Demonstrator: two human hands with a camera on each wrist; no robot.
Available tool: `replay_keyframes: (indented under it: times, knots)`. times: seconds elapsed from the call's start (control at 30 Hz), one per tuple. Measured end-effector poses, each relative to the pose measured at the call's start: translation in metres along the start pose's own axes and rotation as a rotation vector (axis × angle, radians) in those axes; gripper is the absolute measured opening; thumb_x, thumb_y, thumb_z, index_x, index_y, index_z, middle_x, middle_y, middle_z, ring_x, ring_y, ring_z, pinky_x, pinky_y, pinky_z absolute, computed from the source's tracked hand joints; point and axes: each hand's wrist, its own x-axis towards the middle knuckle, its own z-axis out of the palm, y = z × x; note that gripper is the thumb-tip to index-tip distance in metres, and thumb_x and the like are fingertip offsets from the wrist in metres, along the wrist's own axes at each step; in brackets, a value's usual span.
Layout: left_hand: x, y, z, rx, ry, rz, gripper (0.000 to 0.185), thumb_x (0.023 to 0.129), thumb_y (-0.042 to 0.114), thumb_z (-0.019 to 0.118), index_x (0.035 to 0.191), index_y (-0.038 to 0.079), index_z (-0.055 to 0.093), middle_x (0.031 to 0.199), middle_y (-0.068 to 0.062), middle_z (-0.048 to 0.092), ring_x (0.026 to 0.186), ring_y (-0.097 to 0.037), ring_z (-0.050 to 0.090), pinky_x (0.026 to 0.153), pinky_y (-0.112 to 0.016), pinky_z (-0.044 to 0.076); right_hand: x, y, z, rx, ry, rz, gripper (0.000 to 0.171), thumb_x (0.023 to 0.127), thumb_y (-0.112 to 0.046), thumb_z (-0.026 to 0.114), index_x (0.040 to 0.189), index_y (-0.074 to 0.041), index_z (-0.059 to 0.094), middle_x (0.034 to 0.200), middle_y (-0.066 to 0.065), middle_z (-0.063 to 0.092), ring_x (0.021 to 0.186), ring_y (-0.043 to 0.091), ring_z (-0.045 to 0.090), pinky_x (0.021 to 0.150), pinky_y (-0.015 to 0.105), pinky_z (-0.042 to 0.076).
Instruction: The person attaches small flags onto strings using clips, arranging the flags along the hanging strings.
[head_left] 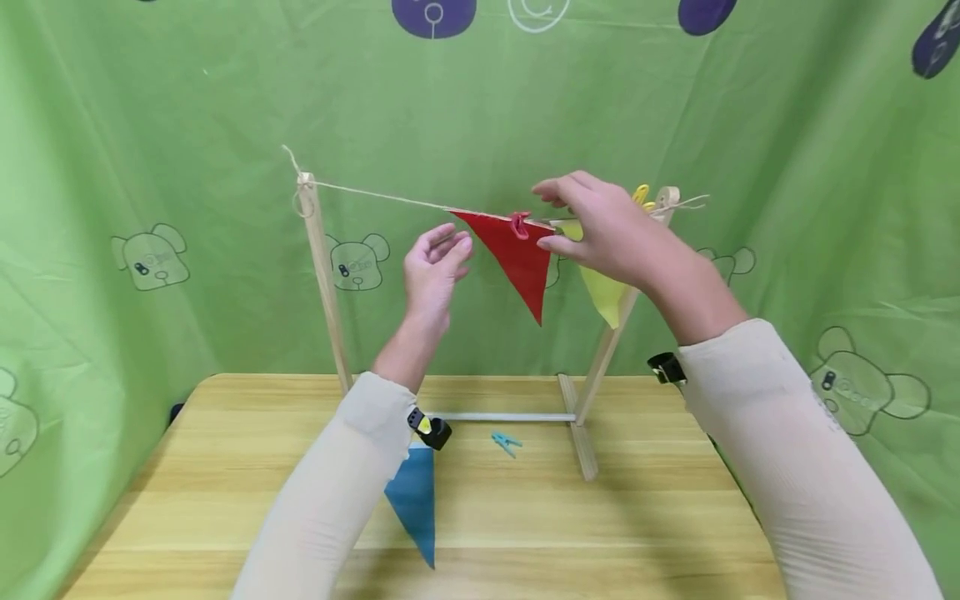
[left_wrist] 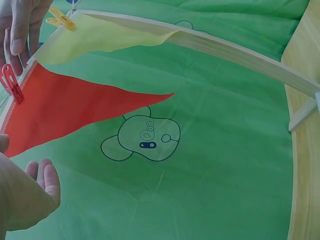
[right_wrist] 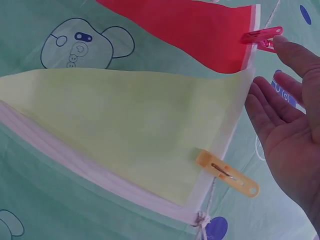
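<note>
A string runs between the two posts of a wooden stand. A red flag hangs from it, pinned by a red clip. To its right a yellow flag hangs under a yellow clip. My right hand hovers at the red flag's right top corner, fingers spread and holding nothing; in the right wrist view the right hand is just off the red clip. My left hand floats left of the red flag, fingers loosely curled and empty.
A blue flag lies on the wooden table, partly under my left forearm. A teal clip lies near the stand's base rail. Green printed cloth closes in the back and sides.
</note>
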Motion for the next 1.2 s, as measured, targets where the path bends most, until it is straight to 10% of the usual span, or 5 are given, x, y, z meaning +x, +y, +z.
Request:
replay_keyframes:
  times: [0.73,1.2]
  knots:
    - [-0.026,0.003,-0.036,0.11,-0.134,0.164,0.058,0.097,0.011,0.072,0.15,0.009,0.049,0.148,-0.01,0.059,0.133,-0.025,0.059,0.109,-0.027,0.05,-0.043,0.001,0.04,0.193,0.437,-0.144,0.071,0.087,-0.006,0.083,0.149,-0.005,0.05,0.154,0.011,0.052,0.133,0.032,0.056,0.11,0.051,0.049]
    - [-0.044,-0.004,-0.069,0.209,-0.164,0.176,0.061,0.096,0.012,0.072,0.152,0.012,0.047,0.149,-0.005,0.057,0.134,-0.028,0.057,0.111,-0.031,0.05,-0.077,0.004,0.089,0.361,0.56,-0.134,0.074,0.079,0.004,0.084,0.145,-0.003,0.053,0.151,0.014,0.053,0.136,0.03,0.054,0.116,0.023,0.042]
